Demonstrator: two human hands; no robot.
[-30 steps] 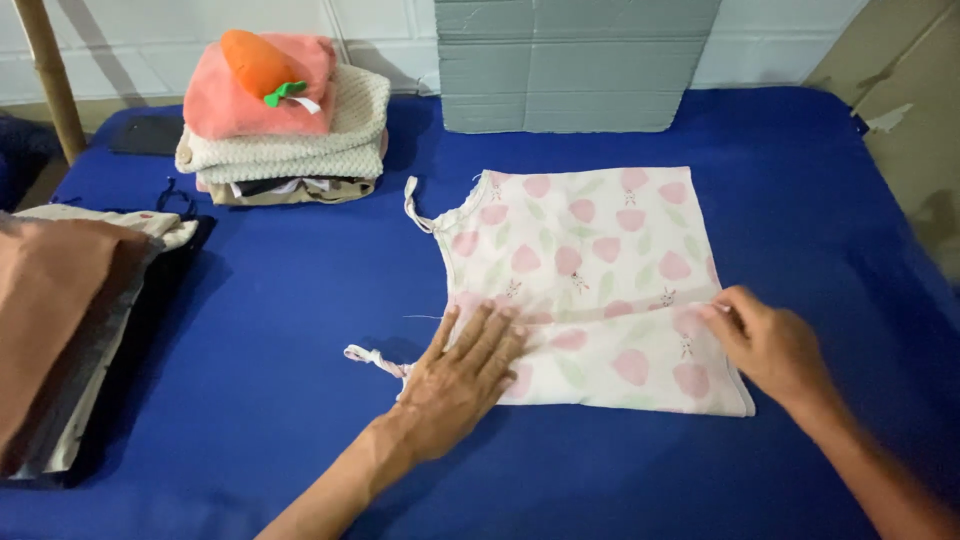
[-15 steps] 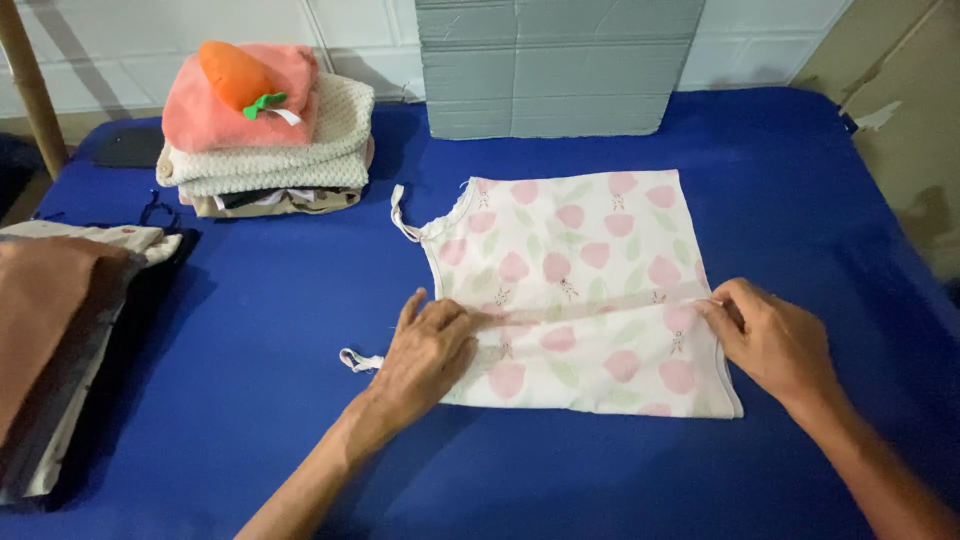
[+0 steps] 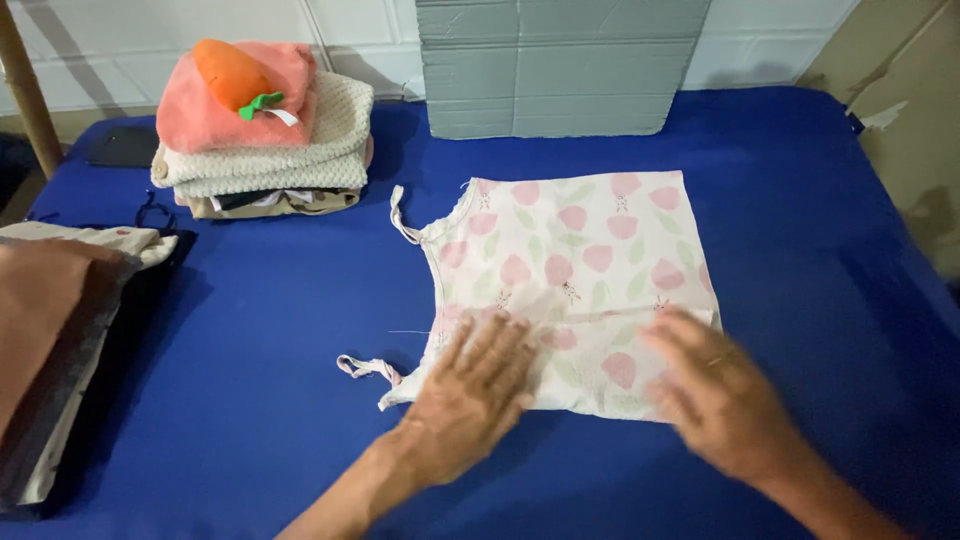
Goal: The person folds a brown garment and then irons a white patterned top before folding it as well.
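Brown and grey folded cloths [image 3: 50, 330] sit stacked at the far left edge of the blue table cover [image 3: 250, 400]. Far left corner: a pile of folded knits [image 3: 265, 150] with a pink towel and an orange carrot toy [image 3: 228, 72] on top. Grey cardboard box [image 3: 560, 65] at the far middle. White top with pink fruit print [image 3: 575, 290] lies flat at centre, near edge folded up, one strap [image 3: 368, 366] trailing left.

Left hand [image 3: 475, 395] is palm down on the near left part of the fold, fingers spread and flat, pinching nothing. Right hand [image 3: 720, 395] rests on the near right part; it is motion-blurred, fingers look loosely spread and flat, no grip visible.

To do this smoothing well, my judgement: press with flat palms, sweep outward from the middle toward each side so creases leave the fold, keep the folded edge straight and level with the sides, tuck the loose strap in.
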